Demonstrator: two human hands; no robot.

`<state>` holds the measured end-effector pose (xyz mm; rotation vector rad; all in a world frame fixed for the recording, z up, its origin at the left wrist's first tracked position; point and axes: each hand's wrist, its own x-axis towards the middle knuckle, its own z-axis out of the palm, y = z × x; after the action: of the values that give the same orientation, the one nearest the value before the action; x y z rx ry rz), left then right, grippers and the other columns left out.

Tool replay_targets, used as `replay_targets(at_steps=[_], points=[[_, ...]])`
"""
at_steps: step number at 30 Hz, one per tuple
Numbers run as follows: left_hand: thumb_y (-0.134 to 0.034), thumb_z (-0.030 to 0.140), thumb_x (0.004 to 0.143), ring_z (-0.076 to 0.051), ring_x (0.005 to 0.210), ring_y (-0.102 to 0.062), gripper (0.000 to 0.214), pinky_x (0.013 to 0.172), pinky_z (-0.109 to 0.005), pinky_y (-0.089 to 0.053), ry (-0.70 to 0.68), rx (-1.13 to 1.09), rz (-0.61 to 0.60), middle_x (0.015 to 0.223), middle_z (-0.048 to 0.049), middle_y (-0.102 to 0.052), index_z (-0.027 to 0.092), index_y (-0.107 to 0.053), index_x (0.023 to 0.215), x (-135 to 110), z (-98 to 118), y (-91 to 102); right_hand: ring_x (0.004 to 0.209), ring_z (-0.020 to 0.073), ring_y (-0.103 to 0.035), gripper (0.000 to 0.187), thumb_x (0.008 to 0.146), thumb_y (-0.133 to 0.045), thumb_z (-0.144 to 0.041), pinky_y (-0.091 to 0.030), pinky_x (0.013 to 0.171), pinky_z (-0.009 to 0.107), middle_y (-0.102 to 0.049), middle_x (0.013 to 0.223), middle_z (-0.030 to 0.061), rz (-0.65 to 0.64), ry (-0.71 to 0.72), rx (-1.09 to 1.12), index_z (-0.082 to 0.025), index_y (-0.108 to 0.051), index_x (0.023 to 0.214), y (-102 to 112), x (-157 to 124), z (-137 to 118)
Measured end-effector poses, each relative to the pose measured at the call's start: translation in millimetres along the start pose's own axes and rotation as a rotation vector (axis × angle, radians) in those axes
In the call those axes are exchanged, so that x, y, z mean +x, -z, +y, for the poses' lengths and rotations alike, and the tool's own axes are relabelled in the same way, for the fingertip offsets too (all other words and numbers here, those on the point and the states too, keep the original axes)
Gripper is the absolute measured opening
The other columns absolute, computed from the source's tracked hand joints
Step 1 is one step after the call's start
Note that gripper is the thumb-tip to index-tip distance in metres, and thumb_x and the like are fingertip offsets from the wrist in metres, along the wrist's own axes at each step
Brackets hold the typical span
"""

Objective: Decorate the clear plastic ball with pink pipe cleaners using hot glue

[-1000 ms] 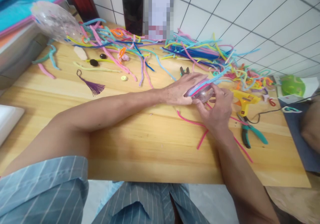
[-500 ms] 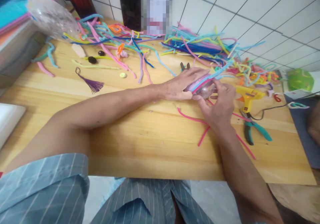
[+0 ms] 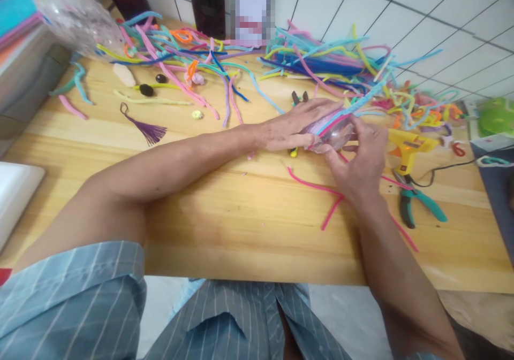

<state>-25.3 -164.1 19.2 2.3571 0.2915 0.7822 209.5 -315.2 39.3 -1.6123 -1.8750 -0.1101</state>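
A clear, rounded plastic piece (image 3: 339, 135), perhaps part of a bottle, is held between my two hands above the tabletop. Pink, light blue and purple pipe cleaners (image 3: 336, 118) lie along its upper side, with a blue end sticking out to the upper right. My left hand (image 3: 295, 129) rests over the left side, fingers laid across the purple strands. On the right, my right hand (image 3: 361, 154) grips the plastic between thumb and fingers. Deep pink pipe cleaners (image 3: 315, 189) lie on the table under and beside my right wrist.
A yellow glue gun (image 3: 408, 148) and teal-handled pliers (image 3: 425, 204) lie right of my hands. Piles of pipe cleaners (image 3: 317, 66) line the wall. A purple tassel (image 3: 150, 130) and black oval pieces (image 3: 146, 90) are at left, near a clear plastic bag (image 3: 78, 17).
The view has shifted slightly. Both hands keep hold of the plastic piece and pipe cleaners, with only a small shift right and up in the picture.
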Motion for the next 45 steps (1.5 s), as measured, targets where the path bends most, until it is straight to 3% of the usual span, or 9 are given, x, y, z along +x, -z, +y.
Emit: replay_targets(at_steps=[5, 10, 16, 22, 34, 45], points=[[-0.043, 0.097, 0.104, -0.043, 0.183, -0.035, 0.106, 0.153, -0.062, -0.028, -0.042, -0.010, -0.015, 0.193, -0.0124, -0.046, 0.029, -0.043, 0.185, 0, 2, -0.3, 0.127, 0.0371, -0.069, 0.080, 0.104, -0.080, -0.066, -0.072, 0.092, 0.053, -0.066, 0.140, 0.0222, 0.031, 0.047, -0.010, -0.024, -0.059, 0.169, 1, 0, -1], [-0.035, 0.091, 0.111, -0.043, 0.181, -0.035, 0.103, 0.153, -0.065, -0.027, -0.129, -0.018, -0.004, 0.193, -0.0184, -0.042, 0.018, -0.038, 0.184, 1, -4, -4.7, 0.134, 0.0399, -0.068, 0.083, 0.101, -0.081, -0.062, -0.072, 0.099, 0.061, -0.065, 0.146, 0.0199, -0.005, 0.031, -0.021, -0.028, -0.054, 0.173, 1, -1, 1], [-0.038, 0.091, 0.113, -0.040, 0.168, -0.050, 0.088, 0.148, -0.065, -0.038, -0.108, -0.039, 0.092, 0.178, -0.0157, -0.060, 0.029, -0.054, 0.172, 1, 0, -7.7, 0.134, 0.0402, -0.067, 0.086, 0.100, -0.081, -0.062, -0.070, 0.104, 0.065, -0.063, 0.148, 0.0202, -0.012, 0.029, -0.046, -0.029, -0.053, 0.173, 1, -3, -1], [-0.032, 0.087, 0.116, -0.037, 0.154, -0.063, 0.080, 0.136, -0.061, -0.051, -0.082, -0.020, 0.163, 0.163, -0.0158, -0.067, 0.027, -0.058, 0.162, 0, 11, -9.1, 0.136, 0.0414, -0.067, 0.084, 0.102, -0.079, -0.064, -0.068, 0.106, 0.063, -0.060, 0.147, 0.0207, -0.010, 0.044, -0.064, -0.027, -0.054, 0.173, 2, -5, -8], [-0.033, 0.085, 0.116, -0.038, 0.150, -0.063, 0.075, 0.133, -0.061, -0.051, -0.080, -0.025, 0.215, 0.158, -0.0157, -0.068, 0.029, -0.059, 0.159, 0, 13, -15.5, 0.139, 0.0422, -0.064, 0.086, 0.101, -0.079, -0.058, -0.064, 0.113, 0.065, -0.060, 0.151, 0.0219, -0.046, 0.000, -0.119, -0.029, -0.052, 0.178, 4, -7, -16], [-0.033, 0.082, 0.117, -0.036, 0.143, -0.065, 0.069, 0.129, -0.060, -0.053, -0.016, -0.027, 0.265, 0.150, -0.0156, -0.070, 0.028, -0.062, 0.149, 0, 23, -18.9, 0.133, 0.0406, -0.067, 0.079, 0.104, -0.077, -0.057, -0.064, 0.112, 0.065, -0.064, 0.145, 0.0200, 0.002, 0.104, -0.147, -0.029, -0.054, 0.174, 4, -12, -18]])
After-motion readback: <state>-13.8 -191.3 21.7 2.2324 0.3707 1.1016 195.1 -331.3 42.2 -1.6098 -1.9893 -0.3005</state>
